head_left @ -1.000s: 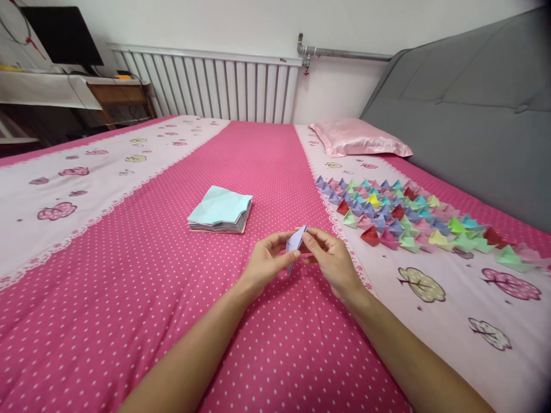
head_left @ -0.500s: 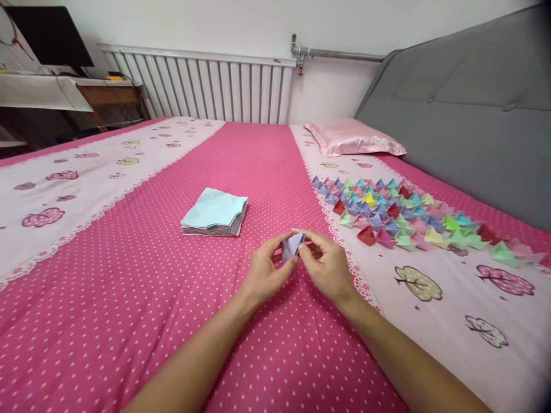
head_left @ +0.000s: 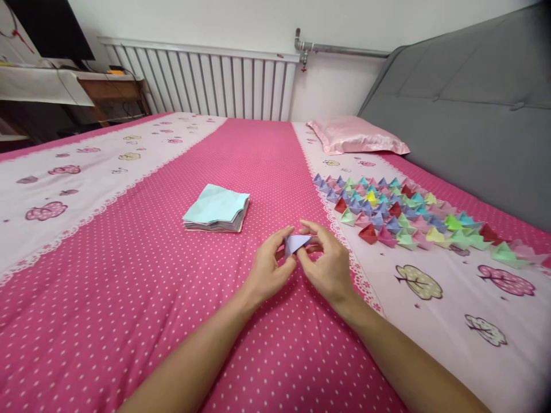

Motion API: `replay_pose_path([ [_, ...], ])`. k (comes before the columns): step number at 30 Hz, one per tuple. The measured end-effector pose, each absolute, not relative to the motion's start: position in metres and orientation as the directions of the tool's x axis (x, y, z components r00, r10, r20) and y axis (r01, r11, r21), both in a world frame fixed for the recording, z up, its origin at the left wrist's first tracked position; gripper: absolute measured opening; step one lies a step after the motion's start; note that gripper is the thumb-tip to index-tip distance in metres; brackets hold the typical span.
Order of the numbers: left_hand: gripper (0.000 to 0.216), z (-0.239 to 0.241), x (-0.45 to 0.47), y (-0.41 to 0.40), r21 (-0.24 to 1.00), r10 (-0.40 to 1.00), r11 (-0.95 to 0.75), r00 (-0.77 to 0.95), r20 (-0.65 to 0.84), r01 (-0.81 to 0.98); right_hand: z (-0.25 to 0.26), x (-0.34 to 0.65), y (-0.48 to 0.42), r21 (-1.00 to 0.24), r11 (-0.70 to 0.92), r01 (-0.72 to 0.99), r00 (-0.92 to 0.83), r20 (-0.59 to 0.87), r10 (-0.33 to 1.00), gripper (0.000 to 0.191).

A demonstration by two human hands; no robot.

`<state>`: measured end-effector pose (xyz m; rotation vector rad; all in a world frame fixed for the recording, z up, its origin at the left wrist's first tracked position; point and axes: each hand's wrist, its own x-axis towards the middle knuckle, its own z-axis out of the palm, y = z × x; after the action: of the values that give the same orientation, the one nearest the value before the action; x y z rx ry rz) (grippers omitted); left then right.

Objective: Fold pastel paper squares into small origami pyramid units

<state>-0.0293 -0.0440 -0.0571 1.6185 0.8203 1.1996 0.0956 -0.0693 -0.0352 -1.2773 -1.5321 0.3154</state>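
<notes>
A small lavender folded paper piece (head_left: pixel 297 242) is pinched between both hands just above the pink dotted bedspread (head_left: pixel 150 298). My left hand (head_left: pixel 269 269) grips its left side with thumb and fingers closed. My right hand (head_left: pixel 328 265) closes on its right side. A stack of paper sheets (head_left: pixel 216 209) with a light blue sheet on top lies to the left and beyond my hands. Rows of several coloured folded paper pieces (head_left: pixel 400 217) lie on the bed to the right.
A pink satin pillow (head_left: pixel 357 136) lies at the far right by the grey padded headboard (head_left: pixel 477 109). A white radiator (head_left: pixel 206 80) runs along the far wall. A desk with a dark monitor (head_left: pixel 51 28) stands at the far left.
The lavender paper has gone from a thin upright strip to a spread, flatter shape between my fingers. My hands dropped slightly toward the bedspread.
</notes>
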Motion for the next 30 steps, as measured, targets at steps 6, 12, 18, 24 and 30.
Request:
replay_pose_path([
  [6, 0.053, -0.060, -0.029, -0.045, 0.819, 0.805, -0.557, 0.336, 0.490, 0.140, -0.038, 0.090, -0.069, -0.806, 0.358, 0.471, 0.151, 0.474, 0.868, 0.043],
  [12, 0.061, -0.067, -0.029, -0.043, 0.709, 0.739, -0.664, 0.352, 0.574, 0.238, -0.042, 0.087, -0.069, -0.894, 0.294, 0.339, 0.152, 0.361, 0.920, 0.049],
  [18, 0.060, -0.068, -0.030, -0.044, 0.770, 0.789, -0.596, 0.343, 0.509, 0.227, -0.044, 0.091, -0.071, -0.796, 0.412, 0.445, 0.122, 0.509, 0.852, 0.047],
  [24, 0.056, -0.063, -0.031, -0.046, 0.885, 0.876, -0.439, 0.295, 0.382, 0.157, -0.047, 0.097, -0.067, -0.605, 0.554, 0.572, 0.015, 0.684, 0.730, 0.043],
  [30, 0.055, -0.058, -0.031, -0.051, 0.779, 0.871, -0.464, 0.379, 0.313, 0.421, -0.050, 0.093, -0.068, -0.585, 0.495, 0.642, 0.063, 0.684, 0.726, 0.040],
])
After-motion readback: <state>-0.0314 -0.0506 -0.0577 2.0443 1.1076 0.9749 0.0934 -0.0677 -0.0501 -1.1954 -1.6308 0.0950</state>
